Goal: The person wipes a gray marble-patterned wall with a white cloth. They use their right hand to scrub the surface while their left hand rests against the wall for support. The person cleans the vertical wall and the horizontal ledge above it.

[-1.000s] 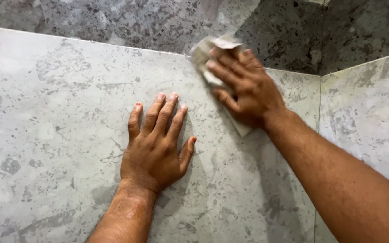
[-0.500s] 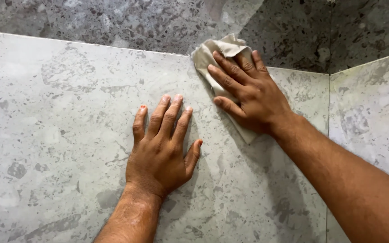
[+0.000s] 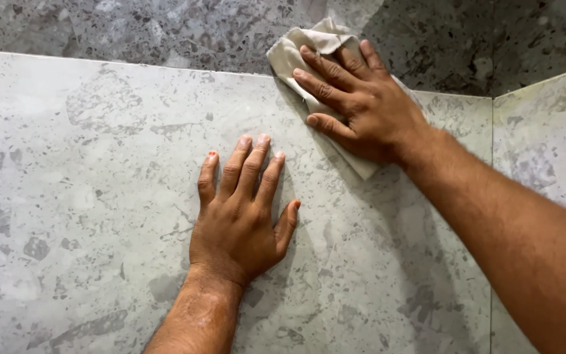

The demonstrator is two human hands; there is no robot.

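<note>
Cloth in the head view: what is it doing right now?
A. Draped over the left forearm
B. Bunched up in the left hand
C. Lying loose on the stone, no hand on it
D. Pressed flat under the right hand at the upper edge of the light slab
D: the right hand lies spread on the cloth, while the left hand rests flat on bare slab.

the left hand [image 3: 237,219] lies flat, palm down, fingers straight and close together, thumb spread, forearm coming up from the bottom edge. the right hand [image 3: 355,105] presses flat, fingers spread leftward, arm stretched from the lower right corner.
</note>
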